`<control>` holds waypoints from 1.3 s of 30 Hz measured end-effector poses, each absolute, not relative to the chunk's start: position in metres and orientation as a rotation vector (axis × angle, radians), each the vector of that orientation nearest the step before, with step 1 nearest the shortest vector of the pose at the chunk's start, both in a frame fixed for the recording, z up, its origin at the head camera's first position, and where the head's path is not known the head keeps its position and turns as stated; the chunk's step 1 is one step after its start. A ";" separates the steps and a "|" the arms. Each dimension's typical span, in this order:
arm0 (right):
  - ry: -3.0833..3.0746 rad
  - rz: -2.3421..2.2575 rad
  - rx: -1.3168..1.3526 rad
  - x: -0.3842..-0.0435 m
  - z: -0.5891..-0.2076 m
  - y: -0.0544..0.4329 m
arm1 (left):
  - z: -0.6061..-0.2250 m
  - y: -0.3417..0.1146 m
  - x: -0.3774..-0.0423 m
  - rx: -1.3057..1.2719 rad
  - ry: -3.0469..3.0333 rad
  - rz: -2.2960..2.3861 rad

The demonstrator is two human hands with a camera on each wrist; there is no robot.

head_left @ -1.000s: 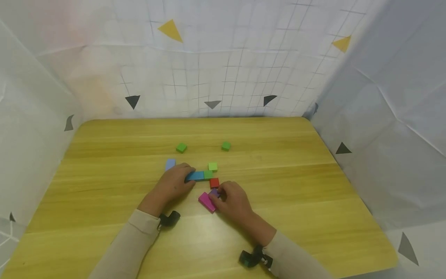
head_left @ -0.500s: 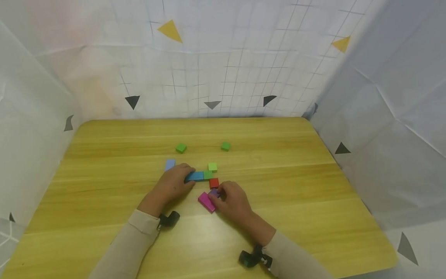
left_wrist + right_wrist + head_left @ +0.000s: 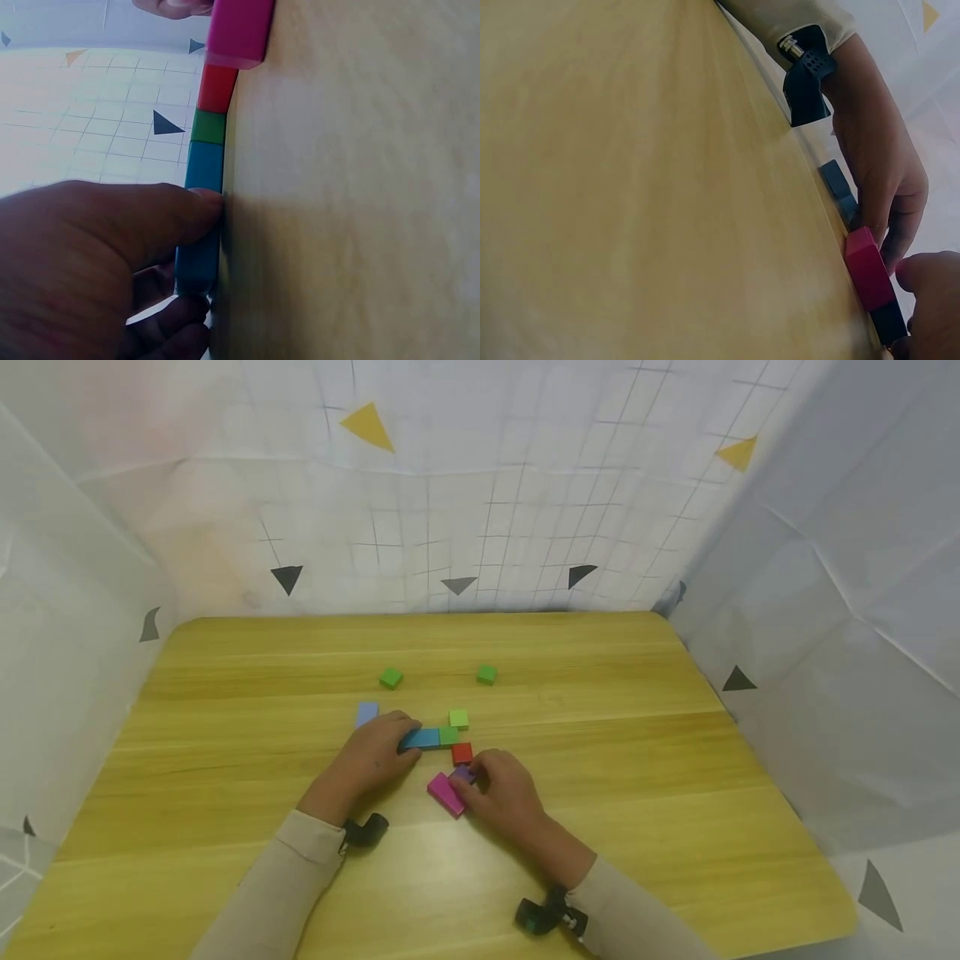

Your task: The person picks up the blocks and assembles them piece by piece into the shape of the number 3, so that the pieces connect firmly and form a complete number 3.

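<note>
My left hand (image 3: 375, 752) grips the left end of a long blue block (image 3: 424, 739) lying on the table, thumb on its near side. A green block (image 3: 448, 737) stands against the blue block's right end. Just in front of the green one is a red block (image 3: 462, 753). Close by, my right hand (image 3: 506, 793) pinches a purple block (image 3: 462, 773) between thumb and fingers, right at the red block's near side. A slanted magenta block (image 3: 446, 795) lies against the purple one. In the right wrist view, the purple block (image 3: 889, 322) shows dark beyond the magenta block (image 3: 868, 270).
Behind the green block sits a lime block (image 3: 458, 719). A light blue block (image 3: 367, 713) is partly covered by my left hand. Farther back on the wooden table (image 3: 637, 735) lie two small green blocks, one left (image 3: 391, 677) and one right (image 3: 487, 674). White sheets enclose the table.
</note>
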State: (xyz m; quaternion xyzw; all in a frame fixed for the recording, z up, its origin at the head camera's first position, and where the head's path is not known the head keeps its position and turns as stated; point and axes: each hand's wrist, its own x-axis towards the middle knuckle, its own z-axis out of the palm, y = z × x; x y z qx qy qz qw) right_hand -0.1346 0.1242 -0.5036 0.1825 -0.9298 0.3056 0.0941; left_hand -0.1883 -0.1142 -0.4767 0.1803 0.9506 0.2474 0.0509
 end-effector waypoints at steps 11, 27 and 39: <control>-2.609 0.867 0.710 -0.131 -0.499 0.127 | -0.478 -0.113 -0.189 0.553 2.895 0.759; -2.507 0.599 0.977 -0.128 -0.502 0.111 | -0.476 -0.115 -0.189 0.568 2.904 0.751; -2.434 0.550 1.111 -0.126 -0.507 0.105 | -0.477 -0.115 -0.189 0.546 2.890 0.751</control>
